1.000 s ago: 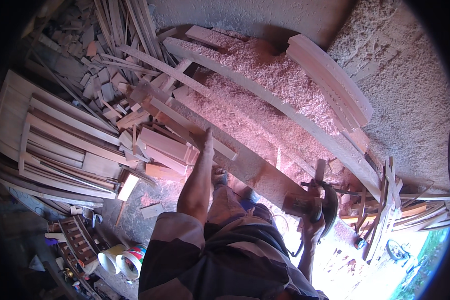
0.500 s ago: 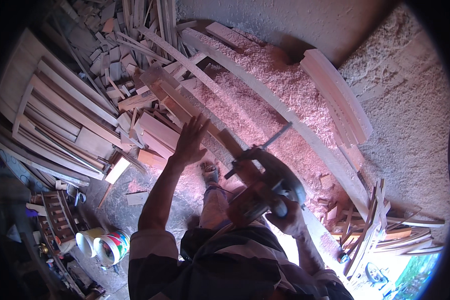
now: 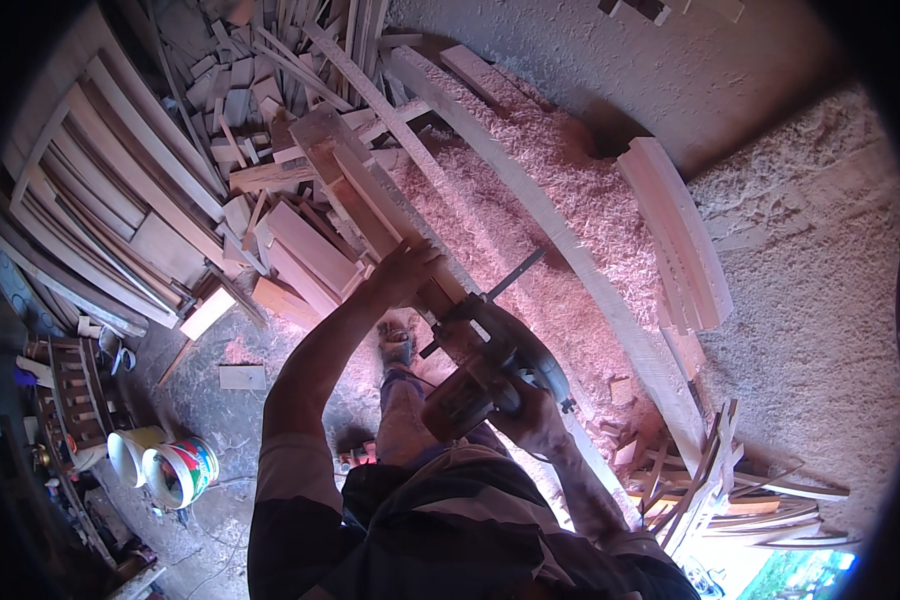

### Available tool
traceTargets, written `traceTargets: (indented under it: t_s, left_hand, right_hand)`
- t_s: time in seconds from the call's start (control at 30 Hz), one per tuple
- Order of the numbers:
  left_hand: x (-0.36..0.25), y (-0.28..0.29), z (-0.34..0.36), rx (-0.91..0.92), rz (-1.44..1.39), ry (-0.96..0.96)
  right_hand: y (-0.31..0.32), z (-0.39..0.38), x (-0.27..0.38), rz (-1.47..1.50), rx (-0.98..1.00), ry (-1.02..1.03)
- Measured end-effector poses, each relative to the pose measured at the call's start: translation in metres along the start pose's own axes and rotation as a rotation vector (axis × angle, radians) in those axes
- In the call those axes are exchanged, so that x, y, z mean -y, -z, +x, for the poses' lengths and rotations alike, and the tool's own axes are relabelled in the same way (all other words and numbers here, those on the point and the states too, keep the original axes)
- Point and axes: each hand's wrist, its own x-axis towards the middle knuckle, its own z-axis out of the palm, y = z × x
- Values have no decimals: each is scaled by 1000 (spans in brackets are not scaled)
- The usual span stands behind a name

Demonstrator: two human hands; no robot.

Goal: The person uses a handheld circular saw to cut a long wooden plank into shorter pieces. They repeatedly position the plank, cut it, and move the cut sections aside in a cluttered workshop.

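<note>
My right hand [image 3: 538, 425] is wrapped around the rear handle of a hand-held circular saw [image 3: 495, 362]. A thin metal guide bar sticks out from the saw's far side. The saw sits at the near end of a long wooden board [image 3: 382, 212], which runs away to the far left on a trough-like wooden support. Just ahead of the saw, my left hand [image 3: 408, 275] grips the board, its fingers over the top. The blade cannot be seen from above.
Pink shavings and a long curved beam [image 3: 560, 225] lie to the right, with curved planks [image 3: 675, 235] beyond. Stacked curved boards [image 3: 135, 195] and offcuts [image 3: 235, 100] fill the left and far side. Two buckets [image 3: 185, 470] stand at the near left. Below the board is my foot [image 3: 397, 343].
My left hand, previously raised with fingers spread, has come down onto the board. The saw and my right hand appear slightly further left in view, partly because the view has shifted.
</note>
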Motion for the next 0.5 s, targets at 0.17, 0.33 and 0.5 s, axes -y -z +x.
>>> traceTargets:
  t_s: [0.17, 0.33, 0.5]
  left_hand:
    - [10, 2, 5, 19, -78, -51]
    - [13, 10, 3, -28, -78, -82]
    - [13, 11, 3, 17, -149, -68]
  right_hand:
    - [-3, 4, 5, 88, -22, -13]
    - [-2, 14, 8, 143, 13, -1]
    - [-3, 17, -1, 131, 54, -10]
